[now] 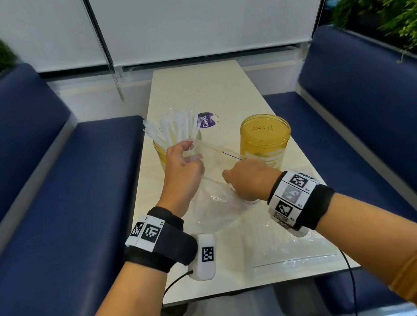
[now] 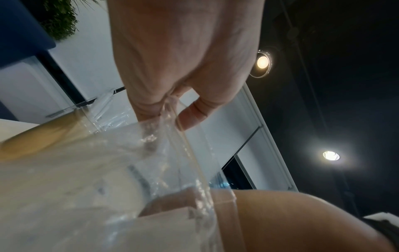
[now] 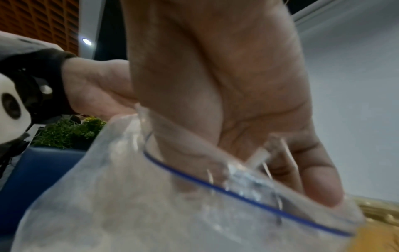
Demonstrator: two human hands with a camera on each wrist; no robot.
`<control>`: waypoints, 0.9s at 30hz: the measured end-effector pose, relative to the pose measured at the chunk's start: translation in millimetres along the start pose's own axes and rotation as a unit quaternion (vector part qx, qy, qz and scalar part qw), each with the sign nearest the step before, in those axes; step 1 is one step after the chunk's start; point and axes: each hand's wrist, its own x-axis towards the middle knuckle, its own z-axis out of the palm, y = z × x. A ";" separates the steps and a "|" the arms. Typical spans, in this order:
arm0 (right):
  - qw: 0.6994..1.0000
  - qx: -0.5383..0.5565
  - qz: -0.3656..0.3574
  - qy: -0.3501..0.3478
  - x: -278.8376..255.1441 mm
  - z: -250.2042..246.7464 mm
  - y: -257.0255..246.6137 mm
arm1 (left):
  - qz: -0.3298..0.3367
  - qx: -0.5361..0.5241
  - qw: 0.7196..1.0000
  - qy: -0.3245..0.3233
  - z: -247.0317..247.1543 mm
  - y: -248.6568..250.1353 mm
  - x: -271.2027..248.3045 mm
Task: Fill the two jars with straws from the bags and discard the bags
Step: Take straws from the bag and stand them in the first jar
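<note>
Two yellow see-through jars stand on the table. The left jar (image 1: 165, 153) holds a fan of white wrapped straws (image 1: 171, 128); the right jar (image 1: 266, 139) looks empty. Between them I hold up a clear zip bag (image 1: 216, 204) with a blue line (image 1: 231, 155) along its mouth. My left hand (image 1: 192, 153) pinches the mouth's left end, and the pinch shows in the left wrist view (image 2: 170, 105). My right hand (image 1: 244, 174) grips the right end, its fingers curled over the blue-lined edge (image 3: 237, 192). Whether straws remain inside the bag I cannot tell.
A second clear bag (image 1: 288, 248) lies flat on the table's near right part. A purple-and-white sticker (image 1: 206, 121) sits behind the left jar. Blue padded benches (image 1: 49, 205) flank the narrow table (image 1: 200, 84), with plants behind them.
</note>
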 end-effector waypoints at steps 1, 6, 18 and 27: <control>1.000 0.001 0.000 -0.008 2.8 1.0 0.0 | 0.000 -0.001 1.000 -0.001 -1.0 -0.4 -0.7; 0.997 0.073 0.006 -0.013 10.3 2.8 7.8 | -0.009 0.014 1.000 -0.007 -8.8 -3.3 0.3; 0.985 0.166 0.025 0.037 -14.7 -72.8 16.9 | 0.053 0.095 0.993 -0.046 4.1 -14.8 -7.8; 0.965 0.215 0.003 0.148 -29.0 -128.9 17.2 | 0.130 0.193 0.970 0.076 25.6 -17.7 -0.9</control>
